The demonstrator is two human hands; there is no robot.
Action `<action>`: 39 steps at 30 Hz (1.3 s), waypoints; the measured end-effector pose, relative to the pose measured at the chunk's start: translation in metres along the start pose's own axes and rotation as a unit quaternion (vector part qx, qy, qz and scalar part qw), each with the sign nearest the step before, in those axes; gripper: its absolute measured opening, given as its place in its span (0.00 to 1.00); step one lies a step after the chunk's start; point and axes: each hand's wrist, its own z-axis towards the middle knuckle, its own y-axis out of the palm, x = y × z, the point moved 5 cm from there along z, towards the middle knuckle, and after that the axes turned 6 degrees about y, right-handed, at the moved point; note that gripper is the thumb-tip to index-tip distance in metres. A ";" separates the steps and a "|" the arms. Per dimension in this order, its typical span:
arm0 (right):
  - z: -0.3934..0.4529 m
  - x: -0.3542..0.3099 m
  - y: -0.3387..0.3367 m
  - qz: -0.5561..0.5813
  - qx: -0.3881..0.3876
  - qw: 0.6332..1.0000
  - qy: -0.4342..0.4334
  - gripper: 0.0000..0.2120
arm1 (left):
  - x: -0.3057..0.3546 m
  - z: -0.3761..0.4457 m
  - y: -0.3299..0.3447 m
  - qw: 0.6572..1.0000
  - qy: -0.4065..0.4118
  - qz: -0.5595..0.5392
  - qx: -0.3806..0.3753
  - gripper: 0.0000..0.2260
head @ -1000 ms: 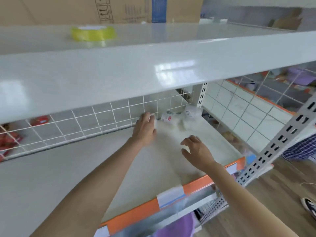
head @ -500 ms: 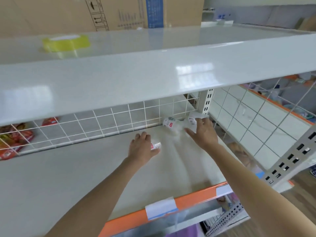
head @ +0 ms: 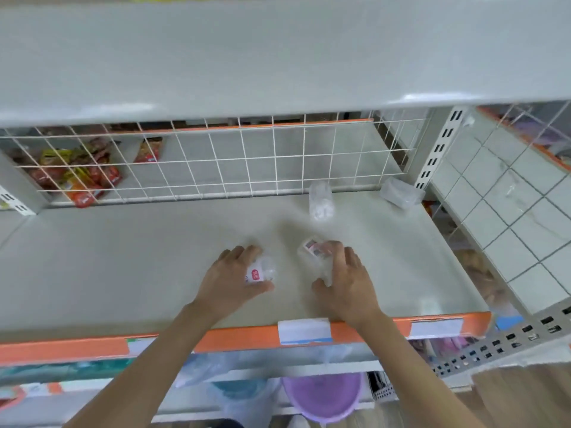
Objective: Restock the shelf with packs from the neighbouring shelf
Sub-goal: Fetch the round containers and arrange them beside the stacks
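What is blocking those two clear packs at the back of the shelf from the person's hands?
Nothing visible: bare shelf lies between the hands and both loose packs. But the left hand and right hand each already hold a pack.

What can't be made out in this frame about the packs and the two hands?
- Head view, pack in the left hand: its label is blurred and partly behind the fingers, unreadable.
- Pack in the right hand: its lower part is behind the palm; the label is too small.
- Two clear packs at the back: motion blur hides their contents.
- Bottom edge cuts off both forearms.
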 end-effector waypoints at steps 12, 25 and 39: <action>-0.018 -0.141 0.084 0.164 -0.178 0.954 -0.176 0.27 | -0.097 -0.118 -0.073 0.971 -0.165 -0.005 0.174 0.26; -0.110 -0.369 0.207 0.194 -0.222 0.911 -0.287 0.25 | -0.273 -0.301 -0.171 0.938 -0.263 -0.025 0.223 0.26; -0.113 -0.508 0.301 0.216 -0.203 0.920 -0.258 0.24 | -0.418 -0.365 -0.244 0.925 -0.271 -0.028 0.264 0.26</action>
